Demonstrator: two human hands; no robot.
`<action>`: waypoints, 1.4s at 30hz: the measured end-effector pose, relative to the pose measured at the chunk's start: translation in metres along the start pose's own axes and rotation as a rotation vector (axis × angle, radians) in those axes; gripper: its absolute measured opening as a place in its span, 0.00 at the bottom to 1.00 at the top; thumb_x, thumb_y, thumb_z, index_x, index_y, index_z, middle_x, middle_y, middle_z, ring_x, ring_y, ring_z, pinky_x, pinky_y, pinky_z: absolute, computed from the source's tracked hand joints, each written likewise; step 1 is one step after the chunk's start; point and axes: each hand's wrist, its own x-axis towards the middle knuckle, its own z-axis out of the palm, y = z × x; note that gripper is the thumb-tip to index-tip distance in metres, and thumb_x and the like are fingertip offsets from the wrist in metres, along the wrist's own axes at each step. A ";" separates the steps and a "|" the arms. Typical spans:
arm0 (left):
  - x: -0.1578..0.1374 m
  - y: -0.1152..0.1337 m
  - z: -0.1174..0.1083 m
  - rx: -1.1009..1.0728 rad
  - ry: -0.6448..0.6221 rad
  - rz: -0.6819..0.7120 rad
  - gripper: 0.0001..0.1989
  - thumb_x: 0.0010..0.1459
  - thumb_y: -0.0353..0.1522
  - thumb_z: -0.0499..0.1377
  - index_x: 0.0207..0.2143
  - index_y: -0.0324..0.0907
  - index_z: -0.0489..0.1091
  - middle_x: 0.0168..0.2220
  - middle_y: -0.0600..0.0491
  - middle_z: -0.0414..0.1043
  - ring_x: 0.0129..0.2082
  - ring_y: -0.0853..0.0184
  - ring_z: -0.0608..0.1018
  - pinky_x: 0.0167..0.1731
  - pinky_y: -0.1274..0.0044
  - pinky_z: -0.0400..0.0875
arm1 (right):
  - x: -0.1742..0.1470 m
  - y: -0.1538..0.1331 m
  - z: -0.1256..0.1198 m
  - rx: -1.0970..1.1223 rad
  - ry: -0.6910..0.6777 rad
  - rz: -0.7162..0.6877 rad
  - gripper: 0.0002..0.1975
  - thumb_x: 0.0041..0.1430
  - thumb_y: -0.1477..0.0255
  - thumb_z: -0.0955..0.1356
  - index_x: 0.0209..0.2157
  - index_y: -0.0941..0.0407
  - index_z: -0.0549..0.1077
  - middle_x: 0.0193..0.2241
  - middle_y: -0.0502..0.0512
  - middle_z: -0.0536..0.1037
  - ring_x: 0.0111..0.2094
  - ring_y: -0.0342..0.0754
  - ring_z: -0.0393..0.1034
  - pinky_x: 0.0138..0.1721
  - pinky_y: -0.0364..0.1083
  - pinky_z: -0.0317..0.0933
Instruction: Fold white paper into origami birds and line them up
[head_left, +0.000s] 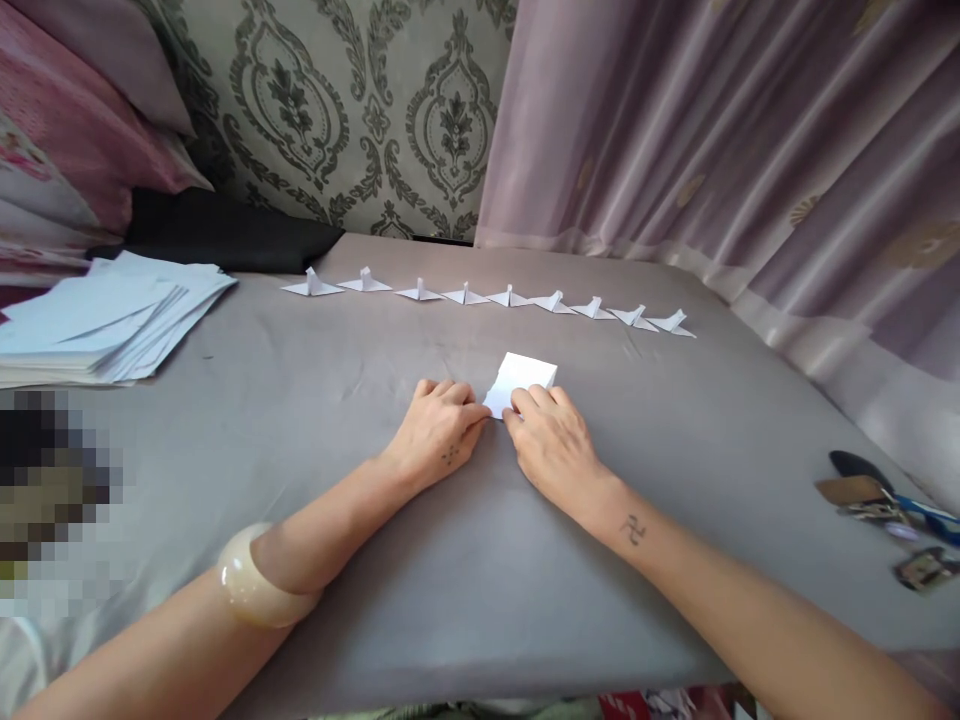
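Note:
A small folded sheet of white paper point(525, 374) lies on the grey cloth-covered surface in front of me. My left hand point(444, 425) pinches its near left corner, with thumb and curled fingers closed together. Over the near right part of the paper, my right hand point(551, 432) presses down with bent fingers, hiding that edge. Beyond both hands runs a row of several folded white paper figures point(509, 296), each with two flat points and a raised middle.
A stack of white paper sheets point(112, 315) sits at the left, beside a black cloth point(232, 232). Keys and small items point(870, 500) lie at the right. A purple curtain point(675, 130) hangs along the far right edge; patterned wallpaper point(375, 110) is behind.

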 end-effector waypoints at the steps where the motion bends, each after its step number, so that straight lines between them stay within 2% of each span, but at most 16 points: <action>1: 0.000 0.000 0.001 0.001 -0.004 0.005 0.13 0.64 0.31 0.51 0.38 0.46 0.76 0.33 0.51 0.73 0.33 0.65 0.73 0.36 0.70 0.56 | 0.000 0.001 0.000 0.017 0.001 0.006 0.13 0.59 0.83 0.61 0.32 0.60 0.76 0.32 0.58 0.71 0.36 0.51 0.59 0.37 0.50 0.49; 6: 0.004 -0.003 0.002 -0.075 -0.014 -0.071 0.10 0.62 0.32 0.54 0.34 0.44 0.76 0.33 0.54 0.75 0.33 0.67 0.75 0.38 0.70 0.56 | 0.003 0.012 -0.003 0.178 -0.042 0.094 0.13 0.64 0.77 0.62 0.31 0.58 0.77 0.35 0.56 0.73 0.39 0.49 0.61 0.41 0.49 0.49; 9: 0.008 -0.005 0.001 -0.155 -0.036 -0.127 0.09 0.60 0.34 0.57 0.31 0.44 0.76 0.33 0.56 0.76 0.32 0.68 0.75 0.38 0.71 0.55 | 0.009 0.019 -0.008 0.270 -0.131 0.167 0.14 0.64 0.73 0.62 0.29 0.58 0.77 0.32 0.55 0.74 0.39 0.48 0.63 0.43 0.49 0.48; 13: 0.014 -0.007 0.000 -0.213 -0.081 -0.190 0.10 0.60 0.34 0.56 0.29 0.44 0.76 0.30 0.56 0.75 0.30 0.69 0.74 0.37 0.71 0.55 | 0.019 0.026 -0.014 0.341 -0.244 0.225 0.14 0.63 0.73 0.62 0.28 0.58 0.76 0.30 0.54 0.75 0.39 0.48 0.65 0.44 0.48 0.47; 20: 0.018 -0.004 -0.003 -0.229 -0.136 -0.256 0.10 0.60 0.32 0.55 0.29 0.43 0.75 0.32 0.55 0.75 0.30 0.68 0.74 0.37 0.72 0.57 | 0.039 0.032 -0.020 0.302 -0.434 0.277 0.14 0.58 0.74 0.62 0.21 0.58 0.71 0.24 0.54 0.74 0.32 0.46 0.66 0.38 0.46 0.47; 27: 0.021 -0.002 -0.006 -0.282 -0.154 -0.323 0.09 0.58 0.32 0.55 0.28 0.43 0.74 0.32 0.55 0.75 0.28 0.68 0.74 0.36 0.73 0.60 | 0.050 0.031 -0.028 0.274 -0.529 0.294 0.11 0.57 0.75 0.62 0.25 0.58 0.74 0.25 0.55 0.76 0.28 0.45 0.67 0.35 0.45 0.49; 36: 0.029 0.000 -0.015 -0.466 -0.228 -0.497 0.08 0.53 0.34 0.57 0.27 0.42 0.75 0.28 0.54 0.75 0.27 0.67 0.73 0.28 0.77 0.63 | 0.058 0.029 -0.036 0.265 -0.627 0.353 0.10 0.52 0.76 0.64 0.31 0.57 0.78 0.25 0.55 0.76 0.28 0.45 0.68 0.30 0.43 0.50; 42: 0.035 -0.002 -0.015 -0.490 -0.305 -0.574 0.06 0.51 0.35 0.58 0.26 0.42 0.72 0.24 0.55 0.73 0.25 0.67 0.73 0.27 0.77 0.62 | 0.063 0.032 -0.040 0.290 -0.705 0.404 0.09 0.47 0.78 0.66 0.30 0.58 0.77 0.25 0.56 0.76 0.27 0.45 0.69 0.27 0.43 0.53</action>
